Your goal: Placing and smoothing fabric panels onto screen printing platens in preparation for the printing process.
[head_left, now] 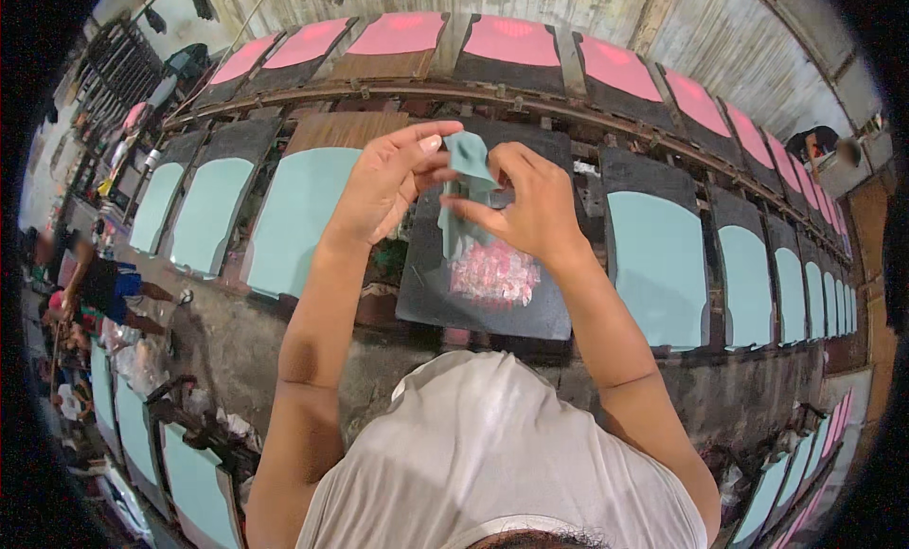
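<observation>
A teal fabric piece point(471, 157) hangs bunched and partly folded between my two hands, above a dark board. My left hand point(386, 178) pinches its upper left edge; some of those fingers are blurred. On the other side, my right hand point(532, 197) grips the cloth's right edge, its thumb pointing left below the fold. Part of the cloth trails down behind the right thumb. Below the hands lies the dark board point(426, 298), bearing a patch of pink and white residue point(494, 272) near its front.
Boards with flat teal fabric panels point(656, 265) line both sides of this board. Behind them, a rail point(379, 89) runs before a row of pink panels point(516, 39). More teal panels point(199, 478) lie at lower left. Another person point(104, 284) is at far left.
</observation>
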A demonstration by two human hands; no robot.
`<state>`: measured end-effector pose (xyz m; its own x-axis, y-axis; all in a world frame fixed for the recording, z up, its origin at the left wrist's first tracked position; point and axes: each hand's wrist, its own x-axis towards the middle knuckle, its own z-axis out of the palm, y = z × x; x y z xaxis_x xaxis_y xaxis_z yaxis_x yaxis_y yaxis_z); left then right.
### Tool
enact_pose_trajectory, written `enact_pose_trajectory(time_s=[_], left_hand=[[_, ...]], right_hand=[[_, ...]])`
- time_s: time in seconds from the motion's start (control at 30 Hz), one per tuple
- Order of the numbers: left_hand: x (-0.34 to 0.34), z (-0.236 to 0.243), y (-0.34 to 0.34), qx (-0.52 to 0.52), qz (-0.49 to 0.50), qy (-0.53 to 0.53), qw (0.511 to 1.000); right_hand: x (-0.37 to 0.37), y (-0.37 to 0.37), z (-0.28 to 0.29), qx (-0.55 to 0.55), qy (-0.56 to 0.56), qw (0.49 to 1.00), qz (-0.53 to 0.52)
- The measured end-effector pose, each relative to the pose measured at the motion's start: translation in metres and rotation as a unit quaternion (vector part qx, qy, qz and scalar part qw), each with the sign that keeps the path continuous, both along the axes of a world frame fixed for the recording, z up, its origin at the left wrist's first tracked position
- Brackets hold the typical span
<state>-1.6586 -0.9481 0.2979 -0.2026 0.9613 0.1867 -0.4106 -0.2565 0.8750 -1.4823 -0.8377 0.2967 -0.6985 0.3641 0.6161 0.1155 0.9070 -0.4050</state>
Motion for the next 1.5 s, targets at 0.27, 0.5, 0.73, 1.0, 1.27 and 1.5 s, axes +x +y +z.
enact_pose_trajectory(time_s=[0.27, 0.5, 0.73, 1.0, 1.27, 1.5], left_hand=[[-0.011, -0.01, -0.018, -0.017, -0.015, 0.07, 0.997], [0.017, -0.03, -0.006, 0.066, 0.177, 0.332, 0.924], [-0.001, -0.057, 0.006, 0.024, 0.18, 0.394, 0.901], [-0.023, -0.044, 0.002, -0.087, 0.08, 0.414, 0.903], [-0.016, -0.03, 0.034, -0.021, 0.061, 0.351, 0.934], [-0.01, -0.082, 0.06, -0.264, -0.24, 0.5, 0.789]], right_hand=[[0.007, -0.009, 0.028, -0.065, -0.005, 0.996, 0.068], [0.01, 0.008, 0.058, -0.246, -0.008, 0.956, 0.157], [0.034, 0.01, 0.062, -0.311, 0.104, 0.932, 0.158], [0.081, 0.062, 0.041, -0.452, 0.309, 0.836, 0.023], [0.097, 0.098, 0.065, -0.435, 0.318, 0.829, -0.148], [0.023, 0.225, -0.006, -0.365, -0.004, 0.93, -0.035]])
